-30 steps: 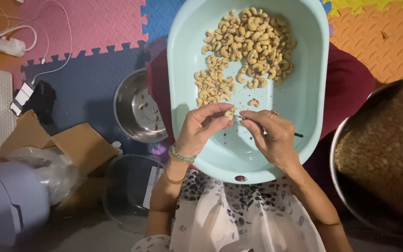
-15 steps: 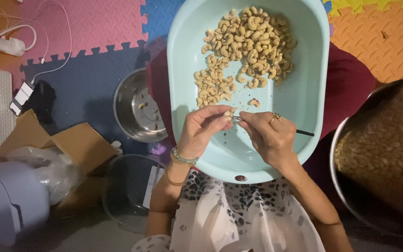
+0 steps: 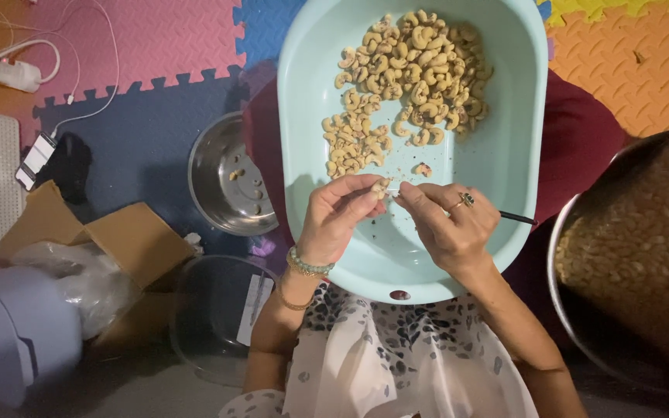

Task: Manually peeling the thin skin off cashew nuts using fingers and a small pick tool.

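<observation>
Head view: pale green tub (image 3: 516,193) holds cashews (image 3: 408,85); steel bowl (image 3: 214,166) nearly bare.

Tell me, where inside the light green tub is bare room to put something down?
The tub is bare along its right wall and in the near part under both hands, left hand and right hand. The far middle is crowded with cashew nuts.

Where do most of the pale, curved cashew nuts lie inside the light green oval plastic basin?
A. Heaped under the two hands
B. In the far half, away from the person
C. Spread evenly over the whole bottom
B: the pile of pale curved cashew nuts sits in the far half of the light green oval plastic basin, while the part near the left hand and right hand is almost bare.
</observation>
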